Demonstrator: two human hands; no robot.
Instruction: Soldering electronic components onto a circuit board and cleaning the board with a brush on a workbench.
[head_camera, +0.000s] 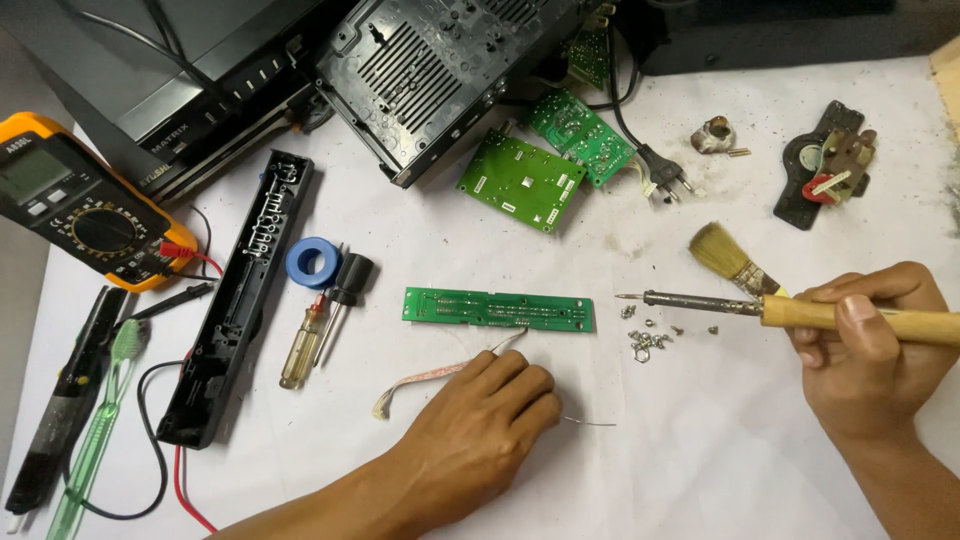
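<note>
My right hand (868, 345) grips a soldering iron (790, 311) by its wooden handle; the metal tip points left, toward the end of a long narrow green circuit board (497, 309) lying flat on the white table (700, 450). My left hand (490, 410) rests knuckles-up just below that board, its fingers closed on a flat ribbon cable (425, 380) that runs up to the board's lower edge. A thin wire (590, 422) sticks out to the right of this hand.
A small heap of screws (648, 340) and a paintbrush (730, 258) lie near the iron's tip. Two green boards (522, 180), a black chassis (430, 70), a plug (662, 172), a multimeter (70, 200), a black front panel (235, 295), screwdrivers (312, 335), blue tape roll (313, 262) and a green toothbrush (100, 420) surround them.
</note>
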